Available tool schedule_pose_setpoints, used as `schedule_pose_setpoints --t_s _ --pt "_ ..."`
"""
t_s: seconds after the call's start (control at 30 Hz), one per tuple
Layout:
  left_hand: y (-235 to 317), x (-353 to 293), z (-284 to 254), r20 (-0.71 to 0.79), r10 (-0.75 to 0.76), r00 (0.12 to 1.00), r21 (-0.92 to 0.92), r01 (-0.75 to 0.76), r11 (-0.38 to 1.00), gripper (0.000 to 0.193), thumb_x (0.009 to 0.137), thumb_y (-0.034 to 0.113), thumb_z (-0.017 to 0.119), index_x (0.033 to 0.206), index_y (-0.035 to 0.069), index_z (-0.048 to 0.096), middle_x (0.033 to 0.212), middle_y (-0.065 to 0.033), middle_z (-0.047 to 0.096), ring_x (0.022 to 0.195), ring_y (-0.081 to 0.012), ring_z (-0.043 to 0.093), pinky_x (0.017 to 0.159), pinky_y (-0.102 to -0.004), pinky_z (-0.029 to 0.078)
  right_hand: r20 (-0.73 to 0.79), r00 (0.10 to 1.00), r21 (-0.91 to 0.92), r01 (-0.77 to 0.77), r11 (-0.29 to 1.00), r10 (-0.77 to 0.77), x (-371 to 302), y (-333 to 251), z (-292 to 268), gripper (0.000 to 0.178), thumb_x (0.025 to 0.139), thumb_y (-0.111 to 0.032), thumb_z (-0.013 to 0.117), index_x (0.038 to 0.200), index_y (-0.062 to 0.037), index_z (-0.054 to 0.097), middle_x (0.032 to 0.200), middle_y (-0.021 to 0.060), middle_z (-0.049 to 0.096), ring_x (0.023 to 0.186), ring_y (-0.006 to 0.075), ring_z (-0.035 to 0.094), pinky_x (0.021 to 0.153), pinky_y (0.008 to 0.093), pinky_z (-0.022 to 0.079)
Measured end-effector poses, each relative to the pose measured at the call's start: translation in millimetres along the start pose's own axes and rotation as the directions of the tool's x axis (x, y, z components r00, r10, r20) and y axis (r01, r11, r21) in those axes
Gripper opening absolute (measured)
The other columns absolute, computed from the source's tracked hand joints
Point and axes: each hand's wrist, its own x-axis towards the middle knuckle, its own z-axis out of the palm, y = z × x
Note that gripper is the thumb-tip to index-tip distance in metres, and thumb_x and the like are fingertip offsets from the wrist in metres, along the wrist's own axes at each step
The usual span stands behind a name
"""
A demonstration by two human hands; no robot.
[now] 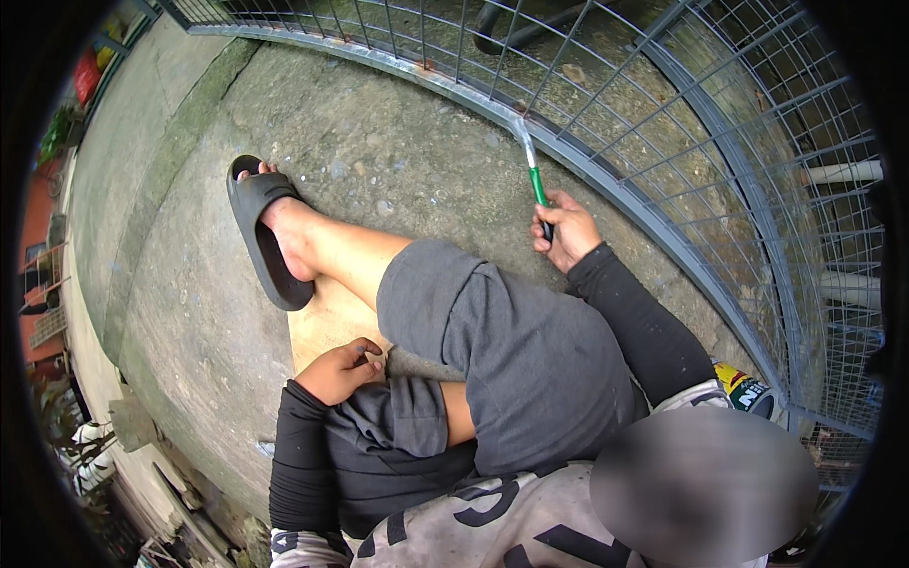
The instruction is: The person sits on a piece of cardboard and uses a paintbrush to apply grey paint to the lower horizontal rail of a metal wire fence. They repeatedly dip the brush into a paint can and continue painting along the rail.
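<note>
My right hand (566, 230) grips a paintbrush (532, 168) with a green handle; its pale bristle tip touches the grey lower rail of a wire mesh fence (606, 180). My left hand (343, 369) rests with curled fingers against the grey shorts on my lap and holds nothing visible. I sit on a concrete ledge (379, 151) with one leg stretched forward, and its foot wears a black slide sandal (265, 237).
A paint can (748, 390) with a colourful label stands by my right elbow near the fence. A flat piece of board (327, 327) lies under my leg. To the left the ledge drops away to rooftops and greenery far below.
</note>
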Motion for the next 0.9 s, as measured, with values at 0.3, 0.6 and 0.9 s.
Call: schedule_pose_setpoints --t_s 0.3,0.6,0.9 --pt "-0.2 0.5 1.5 -0.014 0.014 1.000 -0.006 -0.014 1.000 0.027 0.095 0.024 0.058 0.109 0.002 0.059 0.087 -0.0154 0.068 0.083 -0.0225 0.065 0.080 -0.0302 0.049 0.177 0.979 -0.083 -0.086 0.993 0.099 -6.9 0.4 12.7 0.049 0.093 -0.005 0.052 0.137 -0.0045 0.031 0.086 0.0072 0.048 0.065 0.0152 0.048 0.052 0.0289 0.037" --pt "-3.4 1.4 2.5 -0.039 0.016 0.999 0.027 -0.015 1.000 0.028 0.095 0.026 0.059 0.109 0.003 0.059 0.082 -0.0172 0.067 0.080 -0.0243 0.065 0.076 -0.0303 0.049 0.097 0.994 0.037 -0.055 0.998 0.052 31.7 -5.8 11.8 0.052 0.092 -0.001 0.053 0.139 -0.0030 0.031 0.083 0.0070 0.049 0.064 0.0143 0.046 0.051 0.0282 0.038" --pt "0.0 0.5 2.0 0.014 -0.044 0.999 -0.045 0.045 0.998 0.021 0.096 0.014 0.056 0.113 0.002 0.055 0.083 -0.0040 0.057 0.079 -0.0100 0.052 0.075 -0.0233 0.043 -0.060 0.996 0.079 -0.067 0.995 0.072 -55.0 -23.7 -76.7 0.051 0.094 -0.004 0.052 0.140 -0.0023 0.031 0.085 0.0074 0.049 0.068 0.0143 0.045 0.052 0.0253 0.034"
